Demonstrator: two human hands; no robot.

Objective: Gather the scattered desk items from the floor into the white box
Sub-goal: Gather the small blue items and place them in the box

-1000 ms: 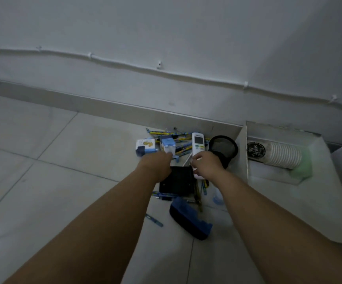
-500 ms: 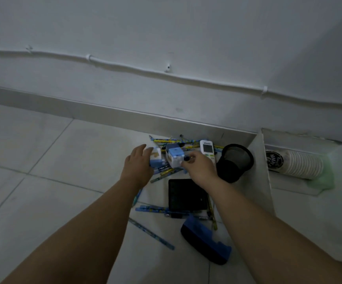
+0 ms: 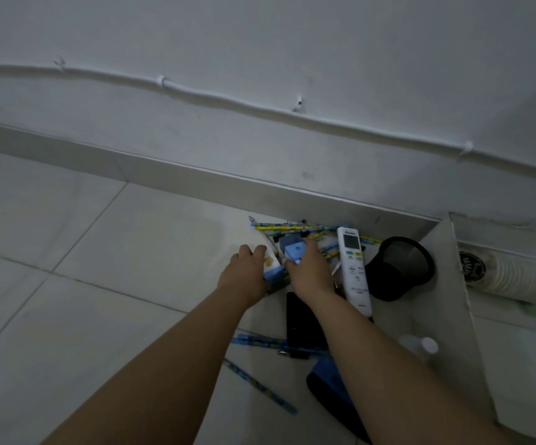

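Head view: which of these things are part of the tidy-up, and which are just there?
To gather:
small white-and-blue box, held by left hand
blue block, held by right hand
remote
mesh cup
pencils
white box

Not part:
wall cable
skirting

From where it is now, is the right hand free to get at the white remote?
Probably yes: the white remote lies uncovered on the floor just beside the right hand, but that hand already grips a small blue box.

A pale tiled floor [image 3: 106, 261] with thin grout lines is bounded by a grey skirting board [image 3: 164, 175]. A white cable [image 3: 228, 99] is clipped along the white wall [image 3: 260, 36].
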